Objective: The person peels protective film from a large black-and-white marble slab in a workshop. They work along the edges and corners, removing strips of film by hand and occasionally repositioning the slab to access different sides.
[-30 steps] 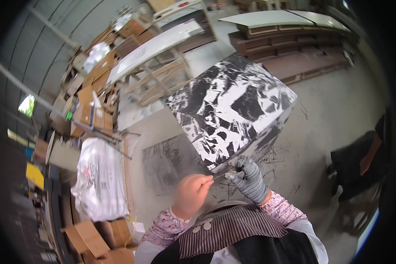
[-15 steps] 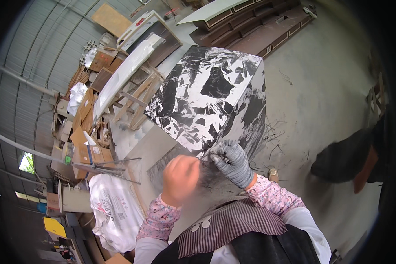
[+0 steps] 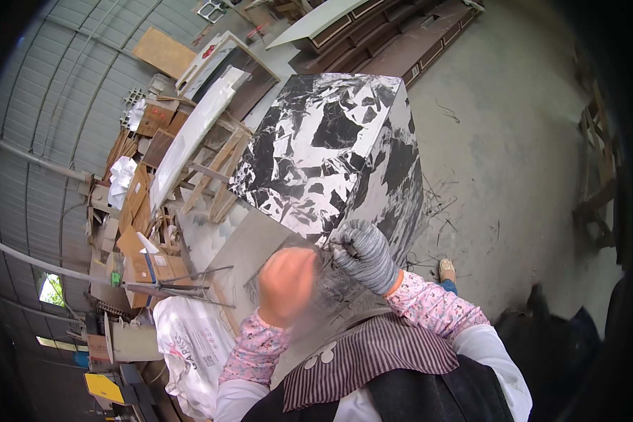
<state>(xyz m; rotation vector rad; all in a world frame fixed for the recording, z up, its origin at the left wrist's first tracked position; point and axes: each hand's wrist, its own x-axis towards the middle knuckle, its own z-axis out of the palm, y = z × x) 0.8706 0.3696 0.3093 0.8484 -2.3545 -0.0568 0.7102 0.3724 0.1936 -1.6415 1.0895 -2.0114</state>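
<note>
A large box-shaped block (image 3: 309, 155) with a glossy black-and-white marble pattern stands in front of me. My right hand (image 3: 362, 254), in a grey knitted glove, is at the block's near corner. Its fingers are curled and pinched together at the edge; whatever they hold is too small to make out. Just left of that corner is my left hand (image 3: 287, 287), bare and smeared by motion. It looks rounded, but its fingers cannot be made out, nor anything in them.
Thin dark scraps (image 3: 439, 204) litter the floor right of the block. A white slab (image 3: 197, 141) leans on wooden trestles at the left, near cardboard boxes (image 3: 151, 264) and a white sack (image 3: 193, 344). Brown cabinetry (image 3: 380, 46) lies behind. A shoe (image 3: 446, 269) shows at the right.
The view has shifted slightly. My right hand stays at the block's near corner, and my left hand remains blurred beside it. The dark shape at the right has moved lower.
</note>
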